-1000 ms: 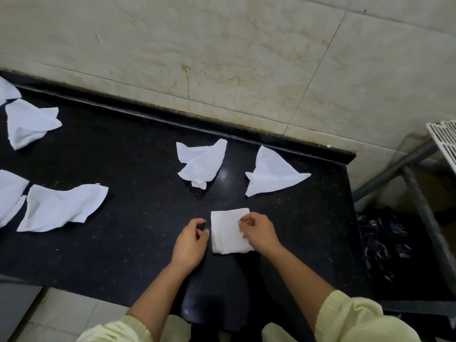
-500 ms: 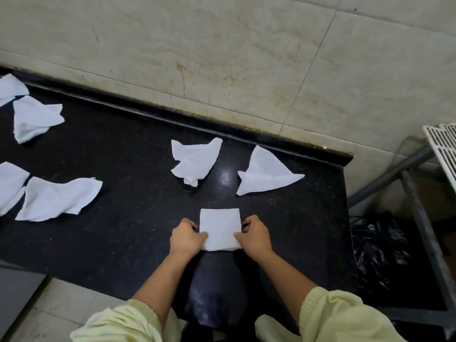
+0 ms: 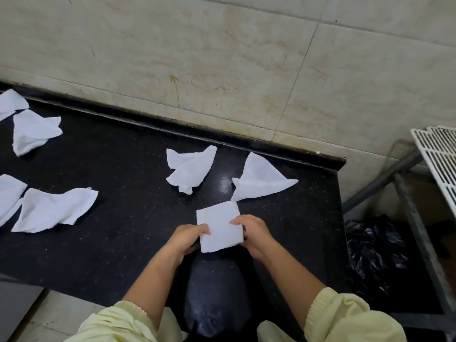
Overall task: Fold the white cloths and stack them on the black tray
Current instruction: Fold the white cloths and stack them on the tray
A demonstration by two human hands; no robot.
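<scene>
Head view: folded cloth (image 3: pixel 219 224) gripped from either side.
Left hand (image 3: pixel 185 239) pinches its left edge, right hand (image 3: pixel 255 233) its right edge.

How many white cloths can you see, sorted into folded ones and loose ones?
Folded white cloth: 1
Loose white cloths: 6, two of them cut off by the left edge of the picture
Total: 7

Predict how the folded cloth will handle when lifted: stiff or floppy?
Probably floppy: the loose cloth nearby lies crumpled. Stacked layers may keep the folded cloth square while left hand and right hand grip opposite sides. One-corner lift would likely unfold it.
</scene>
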